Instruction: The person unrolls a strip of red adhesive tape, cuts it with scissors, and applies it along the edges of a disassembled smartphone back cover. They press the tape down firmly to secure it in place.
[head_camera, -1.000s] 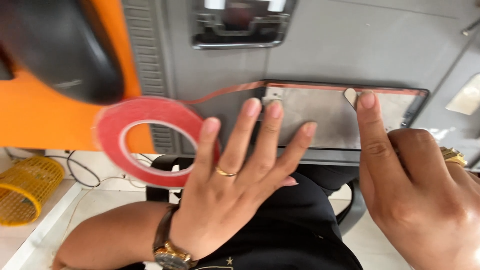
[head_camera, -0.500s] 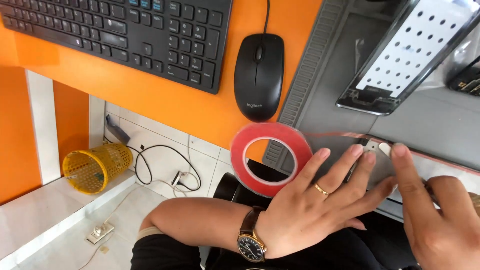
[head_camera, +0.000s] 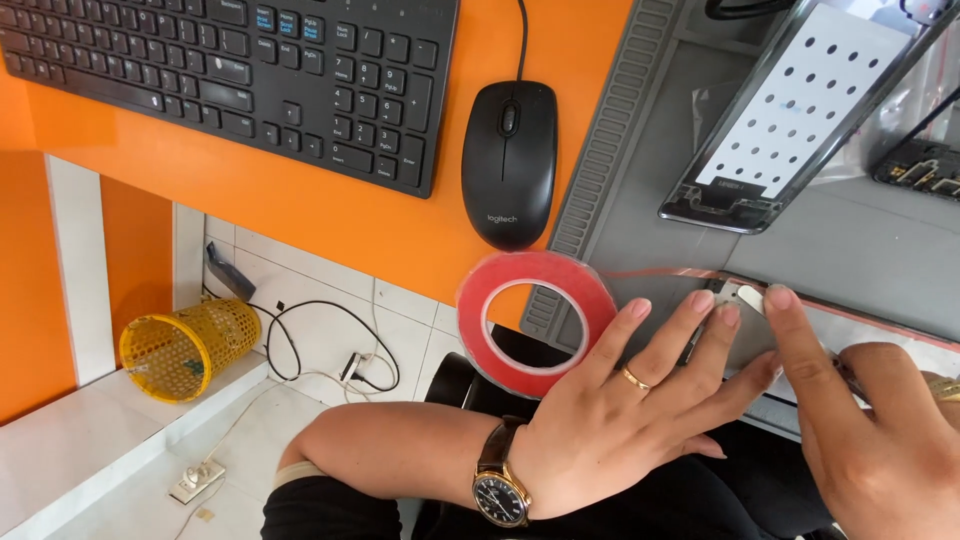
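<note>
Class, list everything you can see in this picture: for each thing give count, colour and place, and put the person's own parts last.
keyboard: one, black, top left on the orange desk
mouse: one, black, right of keyboard
grey mat: one, right half
perforated panel: one, white, top right on mat
tape roll: one, red, at desk edge, strip running right
metal plate: one, grey, under the fingertips
basket: one, yellow, on its side, lower left
cables: black, on floor
left hand: wristwatch, ring, on plate
right hand: forefinger pressing plate
</note>
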